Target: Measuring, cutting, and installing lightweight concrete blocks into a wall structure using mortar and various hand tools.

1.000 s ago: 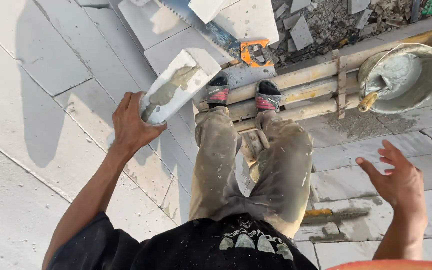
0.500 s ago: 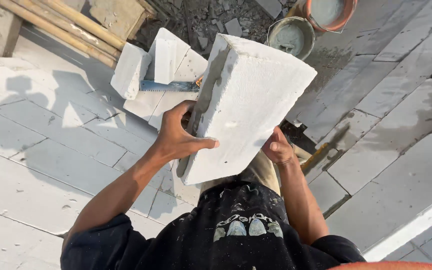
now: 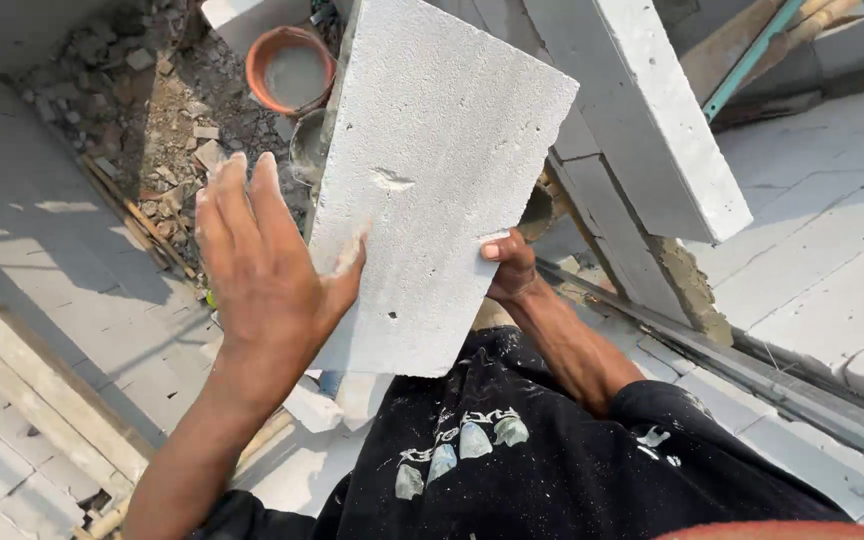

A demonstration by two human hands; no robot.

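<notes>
I hold a large white aerated concrete block (image 3: 437, 170) up in front of my chest with both hands. My left hand (image 3: 262, 265) presses flat against the block's left edge, its fingers dusted white. Gripping the lower right edge is my right hand (image 3: 512, 265), thumb on the face. The block's broad face is rough, with a small chip near its middle. It hides most of what lies below it.
A wall of white blocks (image 3: 652, 130) with a mortar joint rises at the right. An orange bucket (image 3: 290, 68) with grey mortar stands on rubble at the top. Pale block surfaces lie left and right, and wooden poles (image 3: 42, 390) run along the lower left.
The view has swung round; the block stays in both hands but is now raised higher and closer, and the orange bucket and the block wall have come into view.
</notes>
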